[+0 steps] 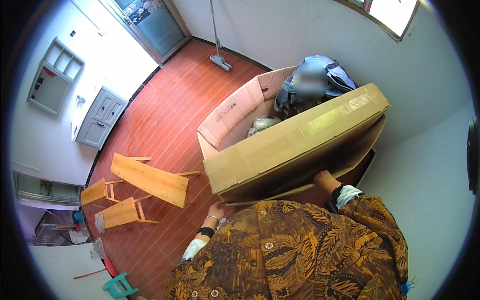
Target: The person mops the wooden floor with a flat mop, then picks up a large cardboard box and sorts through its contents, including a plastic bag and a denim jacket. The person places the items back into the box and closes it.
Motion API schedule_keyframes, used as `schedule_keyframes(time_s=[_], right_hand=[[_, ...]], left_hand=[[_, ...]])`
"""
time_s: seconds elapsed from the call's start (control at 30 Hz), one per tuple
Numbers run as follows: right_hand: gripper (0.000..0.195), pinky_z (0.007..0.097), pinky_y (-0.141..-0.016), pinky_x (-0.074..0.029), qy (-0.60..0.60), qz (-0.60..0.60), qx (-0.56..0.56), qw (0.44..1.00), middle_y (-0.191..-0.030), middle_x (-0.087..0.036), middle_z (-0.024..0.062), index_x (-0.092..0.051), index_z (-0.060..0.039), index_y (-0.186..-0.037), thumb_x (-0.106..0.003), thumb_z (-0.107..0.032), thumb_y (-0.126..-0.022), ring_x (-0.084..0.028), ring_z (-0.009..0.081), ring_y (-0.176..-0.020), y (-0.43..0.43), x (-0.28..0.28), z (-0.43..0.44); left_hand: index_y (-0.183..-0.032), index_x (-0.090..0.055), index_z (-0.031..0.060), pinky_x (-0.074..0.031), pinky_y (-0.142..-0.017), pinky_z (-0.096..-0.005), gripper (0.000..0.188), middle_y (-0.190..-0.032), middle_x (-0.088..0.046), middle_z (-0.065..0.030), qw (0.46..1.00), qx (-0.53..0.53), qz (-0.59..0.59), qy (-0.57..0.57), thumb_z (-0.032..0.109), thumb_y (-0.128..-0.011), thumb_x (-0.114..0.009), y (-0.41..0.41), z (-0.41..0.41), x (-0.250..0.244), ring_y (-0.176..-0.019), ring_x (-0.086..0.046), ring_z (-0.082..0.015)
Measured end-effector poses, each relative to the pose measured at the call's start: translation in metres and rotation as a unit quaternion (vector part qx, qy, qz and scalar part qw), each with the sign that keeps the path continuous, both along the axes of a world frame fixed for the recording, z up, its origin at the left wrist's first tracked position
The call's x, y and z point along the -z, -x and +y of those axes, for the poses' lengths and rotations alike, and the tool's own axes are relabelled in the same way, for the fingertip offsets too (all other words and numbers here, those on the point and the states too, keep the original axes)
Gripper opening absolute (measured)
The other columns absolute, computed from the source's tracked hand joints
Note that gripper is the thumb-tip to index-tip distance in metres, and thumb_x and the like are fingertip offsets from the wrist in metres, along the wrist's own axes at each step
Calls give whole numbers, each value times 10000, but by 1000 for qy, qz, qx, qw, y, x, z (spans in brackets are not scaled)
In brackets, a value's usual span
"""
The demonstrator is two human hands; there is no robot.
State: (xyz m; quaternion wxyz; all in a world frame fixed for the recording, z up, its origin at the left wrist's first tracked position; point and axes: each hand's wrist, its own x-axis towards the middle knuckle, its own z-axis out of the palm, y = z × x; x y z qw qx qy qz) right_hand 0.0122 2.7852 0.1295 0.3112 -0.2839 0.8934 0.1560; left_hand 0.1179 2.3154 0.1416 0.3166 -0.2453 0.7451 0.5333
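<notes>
A large cardboard box [270, 150] stands in front of me, with its open top facing away and a taped side towards me. My right hand [325, 180] is closed around the lower edge of its near flap, right of the middle. At the flap's left corner, my left hand [216, 210] grips the edge; its fingertips are partly hidden. Inside the box lies a clear plastic bag [264, 123]. Blue denim-like clothing [339, 75] shows at the box's far end; a blurred patch covers part of it, so I cannot tell whether someone wears it.
Left of the box stand a wooden bench [150, 180] and two wooden stools [116, 214] on the red tiled floor [161, 112]. A mop [220, 62] leans at the far wall. A grey cabinet [101, 118], a red broom [108, 267] and a green plastic stool [120, 287] are further left.
</notes>
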Motion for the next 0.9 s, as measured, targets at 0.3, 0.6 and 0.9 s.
schedule_keyframes(time_s=[0.3,0.6,0.9], right_hand=[[244,351,-777,-488,-53,-68,-63,994,-1037,-636,81,-670,-123,-979,-496,-186,-820,-608,233,-964,15,-10,-11],[248,357,-791,-479,-14,-57,-68,996,-1011,-643,80,-673,-113,-960,-484,-199,-825,-607,235,-962,0,6,-3],[171,347,-662,-477,54,43,-47,997,-837,-667,56,-691,-143,-816,-532,-181,-763,-636,215,-818,8,20,4]], left_hand=[[-1363,-232,56,-528,-537,-307,604,-1032,-595,-177,981,-158,14,-108,-39,-818,-475,-19,4,21,-690,-640,-233],[-1340,-231,43,-525,-548,-320,599,-1043,-588,-174,987,-146,-26,-54,-58,-801,-472,-16,24,13,-717,-641,-255],[-1273,-328,22,-518,-590,-327,500,-992,-609,-151,997,-66,-30,-42,-61,-797,-456,18,11,17,-746,-635,-255]])
